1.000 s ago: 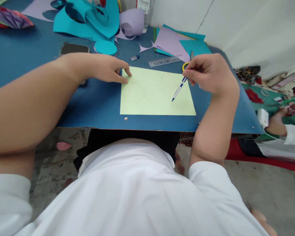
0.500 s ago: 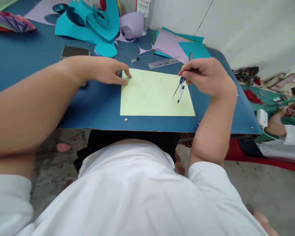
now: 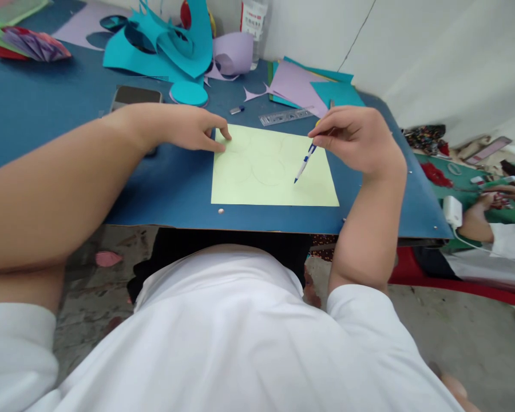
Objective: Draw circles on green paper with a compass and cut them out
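Note:
A pale yellow sheet of paper (image 3: 249, 191) lies near the table's front edge, with faint pencil circles drawn on it. On its upper left corner rest the fingertips of my left hand (image 3: 195, 129), thumb and fingers apart, holding nothing. Pinched at the top in my right hand (image 3: 354, 137) is a drawing compass (image 3: 302, 167), blue and white, pointing down over the right half of the sheet. Whether its tip touches the paper I cannot tell. Behind the sheet lie a clear ruler (image 3: 285, 116) and a small eraser (image 3: 237, 110).
A phone (image 3: 139, 94) lies behind my left wrist, beside teal paper discs (image 3: 189, 93). Cut teal paper (image 3: 163, 51), a bottle (image 3: 253, 28) and stacked coloured sheets (image 3: 298, 86) stand along the wall. At right, a co-worker's arm (image 3: 476, 220) rests at a green table.
My right hand has shifted slightly left with the compass. Its legs were seen spread and now line up as one slanted shape. My left hand stays on the paper's corner.

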Action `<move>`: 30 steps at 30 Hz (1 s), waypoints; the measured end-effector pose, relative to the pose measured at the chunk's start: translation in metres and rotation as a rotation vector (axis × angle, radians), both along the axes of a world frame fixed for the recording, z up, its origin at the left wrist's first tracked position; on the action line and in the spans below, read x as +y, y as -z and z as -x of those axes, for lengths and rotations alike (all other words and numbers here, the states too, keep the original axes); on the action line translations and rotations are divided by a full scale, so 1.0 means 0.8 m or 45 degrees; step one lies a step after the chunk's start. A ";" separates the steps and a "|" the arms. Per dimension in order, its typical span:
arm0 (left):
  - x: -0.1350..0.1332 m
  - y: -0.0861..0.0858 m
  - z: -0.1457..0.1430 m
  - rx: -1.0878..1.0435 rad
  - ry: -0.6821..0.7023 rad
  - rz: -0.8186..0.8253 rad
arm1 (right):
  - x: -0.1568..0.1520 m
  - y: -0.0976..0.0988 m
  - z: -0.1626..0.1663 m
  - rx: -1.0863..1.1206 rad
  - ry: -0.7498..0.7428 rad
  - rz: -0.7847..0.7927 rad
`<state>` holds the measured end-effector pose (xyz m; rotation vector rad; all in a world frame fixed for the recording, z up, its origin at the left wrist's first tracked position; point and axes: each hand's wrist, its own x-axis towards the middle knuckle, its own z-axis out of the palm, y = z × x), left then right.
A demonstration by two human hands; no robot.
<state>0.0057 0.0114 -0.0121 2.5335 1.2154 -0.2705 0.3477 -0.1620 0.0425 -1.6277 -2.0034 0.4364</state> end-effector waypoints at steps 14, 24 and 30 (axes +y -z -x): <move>-0.002 0.000 -0.001 0.007 0.011 -0.028 | 0.003 0.001 0.012 -0.124 0.174 0.000; -0.002 -0.001 0.000 0.003 0.008 -0.007 | 0.005 0.003 0.013 -0.223 0.220 -0.066; 0.003 0.003 0.000 -0.005 0.016 -0.008 | -0.002 -0.001 0.011 -0.342 0.358 -0.026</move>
